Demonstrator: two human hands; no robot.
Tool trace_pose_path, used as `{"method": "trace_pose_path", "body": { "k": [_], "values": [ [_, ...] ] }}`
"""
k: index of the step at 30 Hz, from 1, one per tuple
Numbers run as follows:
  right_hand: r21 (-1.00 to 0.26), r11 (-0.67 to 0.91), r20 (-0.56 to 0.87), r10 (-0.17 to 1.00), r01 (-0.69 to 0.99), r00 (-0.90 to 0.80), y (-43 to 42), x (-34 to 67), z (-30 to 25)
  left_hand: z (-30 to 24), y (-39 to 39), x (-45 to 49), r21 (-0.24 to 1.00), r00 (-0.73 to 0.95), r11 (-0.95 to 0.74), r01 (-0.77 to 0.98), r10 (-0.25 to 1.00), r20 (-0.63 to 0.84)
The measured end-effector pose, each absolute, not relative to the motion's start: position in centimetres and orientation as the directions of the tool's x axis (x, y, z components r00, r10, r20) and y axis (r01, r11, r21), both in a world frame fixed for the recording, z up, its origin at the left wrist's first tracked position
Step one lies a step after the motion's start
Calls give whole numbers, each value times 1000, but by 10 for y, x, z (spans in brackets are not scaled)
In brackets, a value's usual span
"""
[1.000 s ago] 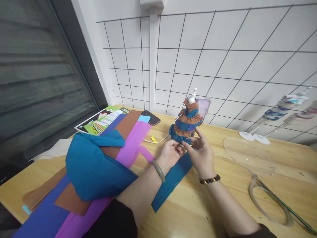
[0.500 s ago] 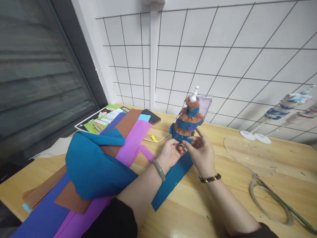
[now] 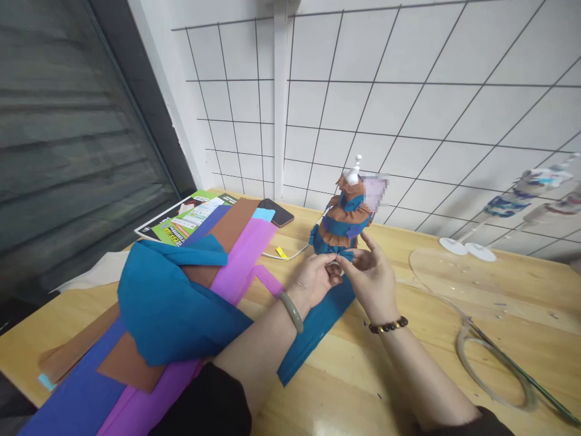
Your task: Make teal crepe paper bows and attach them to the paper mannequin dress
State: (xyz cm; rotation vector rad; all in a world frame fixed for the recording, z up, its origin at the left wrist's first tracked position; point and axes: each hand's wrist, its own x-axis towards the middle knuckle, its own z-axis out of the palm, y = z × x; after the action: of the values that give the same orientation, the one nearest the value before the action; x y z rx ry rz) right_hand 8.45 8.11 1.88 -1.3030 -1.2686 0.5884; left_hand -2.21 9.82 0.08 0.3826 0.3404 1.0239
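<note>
The left hand (image 3: 314, 281) and right hand (image 3: 371, 278) pinched the blue ruffled hem (image 3: 323, 244) of a miniature dress form (image 3: 345, 213), which rose over the bench (image 3: 340, 387) just beyond a blue crepe-paper strip (image 3: 313, 333).

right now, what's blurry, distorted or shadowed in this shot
In the head view, blocky pixelation hides detail at the ruffled figure's right side; the decorated figure at far right looks soft and leaning; the dark panel at left is dim; a soft shadow falls on the table beside the right forearm.
</note>
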Motion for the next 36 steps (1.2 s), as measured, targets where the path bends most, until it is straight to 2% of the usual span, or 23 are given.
{"method": "trace_pose_path", "body": {
  "k": [8, 21, 36],
  "values": [
    [-829, 275, 420, 881, 487, 217, 79, 85, 16, -1, 99, -19, 508, 391, 383, -772, 915, -96],
    [-853, 276, 381, 909, 443, 168, 77, 91, 23, 1, 100, -20, 521, 374, 366, -771, 923, -96],
    [-870, 286, 406, 878, 403, 253, 77, 87, 20, -3, 100, -20, 518, 399, 371, -771, 915, -63]
  ]
}}
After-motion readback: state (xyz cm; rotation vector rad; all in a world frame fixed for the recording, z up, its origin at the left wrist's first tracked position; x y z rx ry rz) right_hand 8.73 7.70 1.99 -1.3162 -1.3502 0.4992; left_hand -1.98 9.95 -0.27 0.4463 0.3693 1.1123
